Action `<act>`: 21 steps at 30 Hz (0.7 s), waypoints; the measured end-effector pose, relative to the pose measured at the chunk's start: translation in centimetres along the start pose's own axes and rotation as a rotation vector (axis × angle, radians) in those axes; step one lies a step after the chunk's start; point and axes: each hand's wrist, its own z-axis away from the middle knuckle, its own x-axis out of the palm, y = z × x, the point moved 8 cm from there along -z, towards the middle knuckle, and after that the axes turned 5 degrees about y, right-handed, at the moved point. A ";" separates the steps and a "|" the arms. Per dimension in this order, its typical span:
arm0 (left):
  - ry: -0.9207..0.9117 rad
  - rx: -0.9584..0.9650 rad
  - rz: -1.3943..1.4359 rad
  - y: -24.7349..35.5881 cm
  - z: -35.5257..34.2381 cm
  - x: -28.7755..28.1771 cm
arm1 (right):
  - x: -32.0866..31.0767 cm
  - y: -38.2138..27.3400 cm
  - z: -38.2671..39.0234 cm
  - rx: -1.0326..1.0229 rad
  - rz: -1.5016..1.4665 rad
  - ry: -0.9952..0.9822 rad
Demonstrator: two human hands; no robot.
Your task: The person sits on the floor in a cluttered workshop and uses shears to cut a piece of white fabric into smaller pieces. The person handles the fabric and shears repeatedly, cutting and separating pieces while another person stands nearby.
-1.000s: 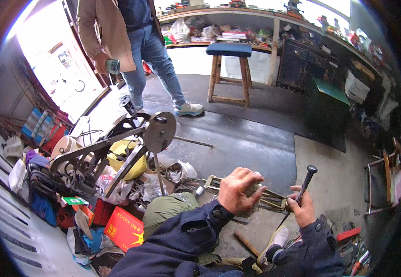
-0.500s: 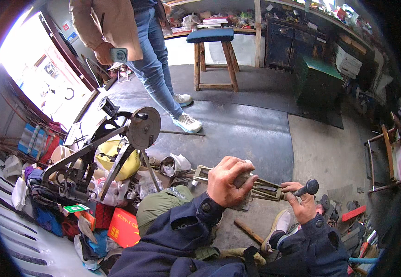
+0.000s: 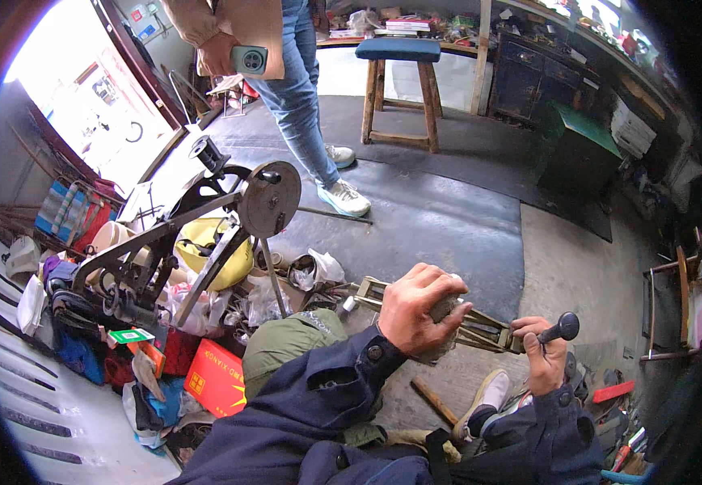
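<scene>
A long, pale metal frame with open slots (image 3: 488, 333) slants in front of me, its far end pointing left. My left hand (image 3: 415, 309) is closed over its middle, around a rough greyish lump (image 3: 446, 312) whose kind I cannot make out. My right hand (image 3: 543, 354) pinches the frame's right end with thumb and fingers. Just beyond those fingers sticks out a black rounded knob (image 3: 563, 326). Under the frame, a wooden handle (image 3: 434, 402) lies on the floor beside my shoe (image 3: 491, 394); its other end is hidden.
A dark hand-cranked machine with a round wheel (image 3: 270, 200) stands at left among bags, a yellow container (image 3: 220, 257) and a red box (image 3: 215, 377). Ahead, a person (image 3: 298, 89) holding a phone stands near a blue-topped stool (image 3: 399, 50). Tools (image 3: 621, 440) lie at lower right.
The whole view has shifted, so the room sits further right and slightly higher. Both hands keep their hold on the frame and the lump.
</scene>
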 end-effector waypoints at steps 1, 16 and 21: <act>-0.002 -0.004 0.000 0.0 0.0 0.0 | 0.0 -0.1 -0.1 0.013 -0.005 0.005; -0.005 -0.010 -0.006 0.0 0.0 0.1 | -3.5 -5.1 -0.5 -0.262 0.243 0.144; -0.011 -0.004 0.002 0.1 0.0 0.2 | -4.7 -7.0 0.2 -0.374 0.287 0.236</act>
